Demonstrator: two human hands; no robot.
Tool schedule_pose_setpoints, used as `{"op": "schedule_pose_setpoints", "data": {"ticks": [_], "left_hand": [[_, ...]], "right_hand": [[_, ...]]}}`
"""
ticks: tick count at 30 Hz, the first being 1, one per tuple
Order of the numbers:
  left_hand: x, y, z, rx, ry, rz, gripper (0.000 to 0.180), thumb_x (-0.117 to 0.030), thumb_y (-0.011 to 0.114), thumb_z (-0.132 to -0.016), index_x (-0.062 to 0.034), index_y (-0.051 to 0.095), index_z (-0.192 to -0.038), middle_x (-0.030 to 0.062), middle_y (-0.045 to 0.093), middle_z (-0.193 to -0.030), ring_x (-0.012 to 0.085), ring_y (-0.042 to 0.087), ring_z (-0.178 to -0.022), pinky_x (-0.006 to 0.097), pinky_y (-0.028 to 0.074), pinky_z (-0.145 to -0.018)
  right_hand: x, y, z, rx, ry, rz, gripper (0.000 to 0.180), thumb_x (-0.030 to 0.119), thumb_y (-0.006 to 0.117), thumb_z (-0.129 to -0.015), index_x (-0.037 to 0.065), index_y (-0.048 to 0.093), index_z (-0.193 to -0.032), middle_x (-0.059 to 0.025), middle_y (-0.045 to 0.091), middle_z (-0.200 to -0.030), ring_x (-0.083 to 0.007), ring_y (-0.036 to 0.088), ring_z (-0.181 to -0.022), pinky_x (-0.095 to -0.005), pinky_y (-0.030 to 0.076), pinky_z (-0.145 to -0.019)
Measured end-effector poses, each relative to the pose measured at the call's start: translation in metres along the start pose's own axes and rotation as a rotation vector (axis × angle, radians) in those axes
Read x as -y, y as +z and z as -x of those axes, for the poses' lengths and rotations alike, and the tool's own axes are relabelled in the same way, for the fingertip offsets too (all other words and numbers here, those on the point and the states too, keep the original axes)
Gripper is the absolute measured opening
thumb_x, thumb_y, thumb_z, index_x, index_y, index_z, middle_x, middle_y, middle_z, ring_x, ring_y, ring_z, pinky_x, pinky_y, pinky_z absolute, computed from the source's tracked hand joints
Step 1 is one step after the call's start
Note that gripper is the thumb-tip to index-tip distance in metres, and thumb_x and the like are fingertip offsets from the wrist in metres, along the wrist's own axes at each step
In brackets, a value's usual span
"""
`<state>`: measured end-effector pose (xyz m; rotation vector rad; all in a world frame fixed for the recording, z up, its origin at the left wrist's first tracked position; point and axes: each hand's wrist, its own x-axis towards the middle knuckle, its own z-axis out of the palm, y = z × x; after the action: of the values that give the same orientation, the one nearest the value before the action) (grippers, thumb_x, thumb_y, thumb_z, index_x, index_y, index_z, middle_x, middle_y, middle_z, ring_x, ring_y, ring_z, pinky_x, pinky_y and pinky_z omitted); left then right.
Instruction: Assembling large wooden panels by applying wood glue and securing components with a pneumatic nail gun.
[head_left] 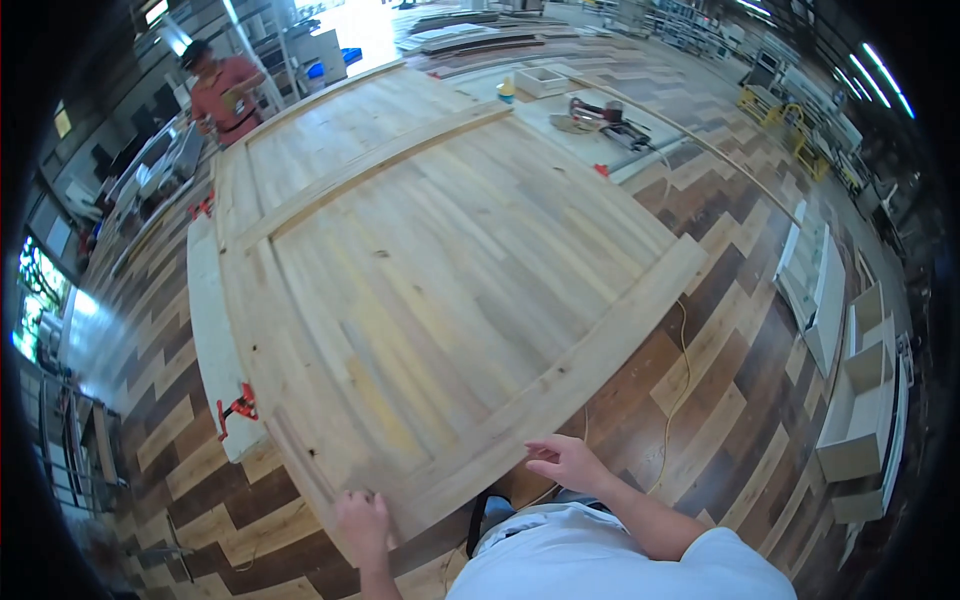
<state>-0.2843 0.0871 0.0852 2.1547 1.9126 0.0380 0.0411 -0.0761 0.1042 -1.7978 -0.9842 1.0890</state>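
A large pale wooden door panel (440,270), framed and with vertical boards, stretches away in front of me. My left hand (362,522) is at its near left corner, fingers bent over the wood and closed on the edge. By the near edge, further right, my right hand (566,466) reaches in with fingers stretched and slightly apart, holding nothing. Whether its fingertips touch the edge I cannot tell. A red clamp (238,408) sits at the panel's left side, over a pale board (208,340) beneath.
A person in a red shirt (225,95) stands at the far left. Beyond the panel's right side are a power saw (597,113), a yellow bottle (506,91) and a small box (540,82). A yellow cord (685,370) crosses the floor; open cabinets (858,410) lie right.
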Motion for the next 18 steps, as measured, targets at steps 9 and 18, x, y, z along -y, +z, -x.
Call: {"op": "schedule_pose_setpoints", "data": {"ticks": [9,18], "left_hand": [[-0.252,0.082,0.033,0.065,0.458,0.226,0.046,-0.026,0.070,-0.080,-0.0011,0.059,-0.117,0.0236,0.051,-0.130,0.0393,0.049,-0.119,0.046,0.042,-0.100],[-0.359,0.126,0.038,-0.065,0.276,0.116,0.025,-0.027,0.067,-0.082,-0.0028,0.061,-0.085,0.0190,0.061,-0.097,0.0380,0.058,-0.093,0.048,0.046,-0.082]], "right_hand": [[-0.142,-0.183,0.102,-0.301,0.134,-0.338,0.037,0.012,0.073,-0.084,0.001,0.064,-0.119,-0.0086,0.069,-0.105,-0.0150,0.066,-0.091,-0.0280,0.054,-0.082],[-0.187,-0.367,0.118,-0.421,0.218,-0.374,0.036,0.010,0.072,-0.086,0.000,0.063,-0.119,-0.0092,0.068,-0.107,-0.0149,0.065,-0.096,-0.0281,0.053,-0.085]]}}
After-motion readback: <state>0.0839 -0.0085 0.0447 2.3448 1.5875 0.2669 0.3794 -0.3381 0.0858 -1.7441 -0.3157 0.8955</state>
